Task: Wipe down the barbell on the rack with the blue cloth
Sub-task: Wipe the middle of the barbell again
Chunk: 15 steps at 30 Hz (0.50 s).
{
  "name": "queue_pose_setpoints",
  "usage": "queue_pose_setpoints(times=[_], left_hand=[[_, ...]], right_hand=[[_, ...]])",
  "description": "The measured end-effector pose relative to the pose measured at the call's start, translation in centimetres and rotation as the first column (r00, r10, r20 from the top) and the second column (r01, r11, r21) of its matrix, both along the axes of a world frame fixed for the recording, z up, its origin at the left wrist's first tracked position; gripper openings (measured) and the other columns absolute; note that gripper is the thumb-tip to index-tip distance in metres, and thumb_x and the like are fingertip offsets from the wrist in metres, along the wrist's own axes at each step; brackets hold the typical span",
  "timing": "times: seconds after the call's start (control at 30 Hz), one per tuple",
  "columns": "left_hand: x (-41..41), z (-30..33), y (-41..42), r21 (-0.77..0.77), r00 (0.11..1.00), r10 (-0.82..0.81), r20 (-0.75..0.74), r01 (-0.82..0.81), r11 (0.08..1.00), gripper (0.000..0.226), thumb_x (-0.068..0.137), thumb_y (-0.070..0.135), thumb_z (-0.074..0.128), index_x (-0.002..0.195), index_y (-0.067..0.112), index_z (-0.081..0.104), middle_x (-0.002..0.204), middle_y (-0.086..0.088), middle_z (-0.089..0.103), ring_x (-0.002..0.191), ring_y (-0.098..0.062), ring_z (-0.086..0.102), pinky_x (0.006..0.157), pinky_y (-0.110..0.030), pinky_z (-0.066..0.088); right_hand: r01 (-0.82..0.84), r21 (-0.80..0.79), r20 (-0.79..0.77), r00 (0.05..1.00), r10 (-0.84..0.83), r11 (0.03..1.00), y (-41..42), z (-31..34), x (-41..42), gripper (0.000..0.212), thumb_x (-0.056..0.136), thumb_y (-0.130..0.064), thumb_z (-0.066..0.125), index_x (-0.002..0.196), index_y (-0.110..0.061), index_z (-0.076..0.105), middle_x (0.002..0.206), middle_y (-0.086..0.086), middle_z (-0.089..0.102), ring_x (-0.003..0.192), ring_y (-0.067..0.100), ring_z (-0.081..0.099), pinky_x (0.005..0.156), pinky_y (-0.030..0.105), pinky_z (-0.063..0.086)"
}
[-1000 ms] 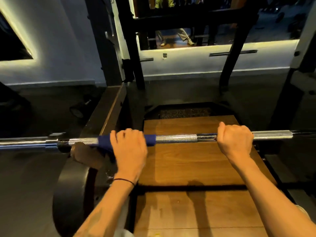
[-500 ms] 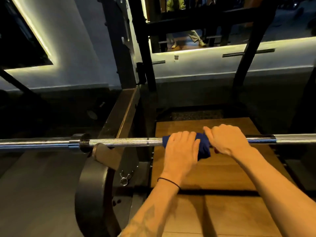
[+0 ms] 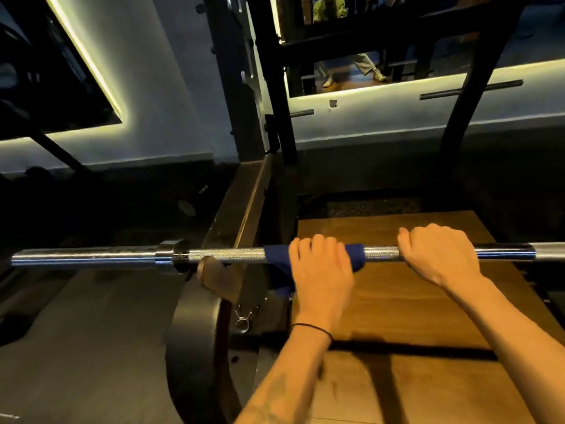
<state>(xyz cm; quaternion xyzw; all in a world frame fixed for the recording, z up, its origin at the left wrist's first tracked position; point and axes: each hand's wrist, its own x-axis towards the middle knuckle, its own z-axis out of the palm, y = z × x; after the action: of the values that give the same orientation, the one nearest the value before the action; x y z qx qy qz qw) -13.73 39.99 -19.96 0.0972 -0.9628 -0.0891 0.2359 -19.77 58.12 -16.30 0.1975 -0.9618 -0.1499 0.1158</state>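
Cloth [image 3: 276,264] sits under left hand [image 3: 321,270], apparently wrapping barbell [image 3: 226,254].

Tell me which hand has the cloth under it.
The left hand: it grips the blue cloth wrapped round the barbell. The right hand grips bare steel.

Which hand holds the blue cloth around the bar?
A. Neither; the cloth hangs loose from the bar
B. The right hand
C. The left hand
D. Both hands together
C: the left hand is curled over the cloth, which wraps the bar, while the right hand grips bare metal further along, apart from the cloth.
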Motion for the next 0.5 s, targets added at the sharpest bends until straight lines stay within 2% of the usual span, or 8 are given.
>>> queue_pose_setpoints(times=[0.07, 0.13, 0.2, 0.27, 0.33, 0.4, 0.5], left_hand=[[0.0, -0.5, 3.3, 0.084, 0.995, -0.092, -0.046, 0.096, 0.992, 0.023, 0.1, 0.031, 0.035, 0.094, 0.025, 0.057, 0.091, 0.001, 0.056, 0.09, -0.023, 0.049, 0.1, -0.045, 0.036], [-0.1, -0.9, 4.1, 0.047, 0.983, -0.175, -0.05, 0.177, 0.983, 0.024, 0.103, 0.034, 0.035, 0.104, 0.025, 0.057, 0.098, 0.004, 0.058, 0.095, -0.02, 0.051, 0.101, -0.041, 0.036], [-0.6, -0.9, 2.2, -0.023, 0.957, -0.286, -0.048, 0.285, 0.958, 0.026, 0.105, 0.036, 0.034, 0.107, 0.024, 0.056, 0.096, 0.005, 0.057, 0.092, -0.018, 0.051, 0.094, -0.037, 0.039], [-0.5, -0.8, -1.3, -0.057, 0.947, -0.313, -0.066, 0.31, 0.949, 0.026, 0.105, 0.037, 0.036, 0.097, 0.024, 0.057, 0.088, 0.006, 0.055, 0.084, -0.016, 0.051, 0.084, -0.033, 0.039], [-0.1, -0.4, -5.4, -0.068, 0.971, -0.212, -0.11, 0.206, 0.976, 0.03, 0.104, 0.039, 0.036, 0.085, 0.026, 0.055, 0.079, 0.011, 0.049, 0.074, -0.013, 0.047, 0.076, -0.032, 0.035], [0.5, -0.2, -9.6, -0.073, 0.992, -0.07, -0.101, 0.063, 0.995, 0.031, 0.102, 0.039, 0.035, 0.08, 0.027, 0.052, 0.076, 0.012, 0.044, 0.071, -0.012, 0.046, 0.074, -0.033, 0.036], [0.7, -0.2, -11.8, -0.025, 0.989, 0.139, -0.051, -0.14, 0.99, 0.025, 0.102, 0.029, 0.039, 0.08, 0.026, 0.05, 0.075, 0.007, 0.042, 0.077, -0.021, 0.055, 0.083, -0.038, 0.041]], right_hand=[[0.019, -0.099, 0.025, 1.0, -0.016, 0.995, 0.0, 0.2, 0.1, 0.026, 0.105, -0.035, 0.039, 0.109, -0.021, 0.059, 0.09, -0.004, 0.063, 0.082, 0.018, 0.066, 0.067, 0.03, 0.052], [0.006, -0.123, 0.002, 1.0, -0.006, 0.992, 0.1, -0.1, 0.2, 0.027, 0.106, -0.035, 0.036, 0.107, -0.022, 0.06, 0.096, -0.003, 0.068, 0.087, 0.019, 0.068, 0.072, 0.032, 0.055], [-0.023, -0.036, -0.021, 1.0, 0.022, 0.999, 0.3, -0.5, -0.1, 0.028, 0.105, -0.035, 0.037, 0.122, -0.022, 0.055, 0.105, -0.004, 0.068, 0.093, 0.017, 0.068, 0.067, 0.029, 0.05], [-0.058, 0.1, -0.024, 0.998, 0.061, 0.993, 0.5, -0.8, -0.3, 0.04, 0.104, -0.036, 0.042, 0.141, -0.02, 0.042, 0.113, -0.004, 0.065, 0.096, 0.017, 0.066, 0.063, 0.028, 0.042], [-0.049, 0.165, -0.043, 0.997, 0.056, 0.985, 0.5, -0.9, -0.6, 0.048, 0.104, -0.033, 0.039, 0.15, -0.018, 0.032, 0.119, -0.003, 0.064, 0.099, 0.018, 0.065, 0.062, 0.03, 0.039], [-0.044, 0.17, -0.068, 0.996, 0.056, 0.985, 0.4, -0.7, -0.6, 0.048, 0.105, -0.032, 0.037, 0.151, -0.019, 0.03, 0.12, -0.004, 0.064, 0.1, 0.018, 0.066, 0.062, 0.03, 0.039], [-0.055, 0.104, -0.052, 0.997, 0.061, 0.993, 0.4, -1.0, -0.4, 0.046, 0.106, -0.034, 0.036, 0.149, -0.02, 0.034, 0.117, -0.005, 0.064, 0.097, 0.016, 0.065, 0.062, 0.028, 0.039]])
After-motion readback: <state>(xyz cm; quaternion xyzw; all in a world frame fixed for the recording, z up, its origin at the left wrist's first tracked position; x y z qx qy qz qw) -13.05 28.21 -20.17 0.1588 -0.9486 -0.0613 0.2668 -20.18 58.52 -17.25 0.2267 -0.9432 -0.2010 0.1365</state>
